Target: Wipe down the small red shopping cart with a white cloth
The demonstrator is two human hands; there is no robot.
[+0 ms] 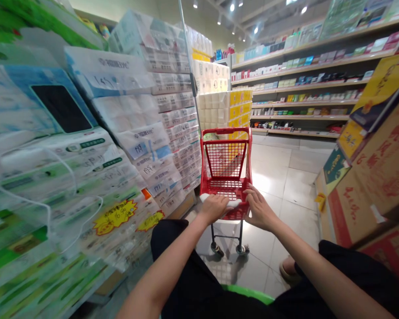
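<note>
A small red shopping cart (pixel 226 177) with a mesh basket stands on the floor right in front of me, between my knees. My left hand (pixel 214 209) is closed over a white cloth (pixel 233 203), pressing it along the cart's near rim; it could also be a paper wipe. At the near right corner of the basket, my right hand (pixel 260 208) grips the cart's edge, thumb below and fingers curled over the side. The basket's mesh floor shows beyond my hands, and its tall red handle rises at the far end.
Stacked tissue packs (pixel 142 146) line the left, with a dark-screened phone (pixel 61 107) and a white cable (pixel 49 208) on them. Cardboard boxes (pixel 379 164) rise at the right. Stocked shelves (pixel 295 84) stand behind a tiled floor (pixel 269 173). A green seat edge (pixel 248 292) shows beneath me.
</note>
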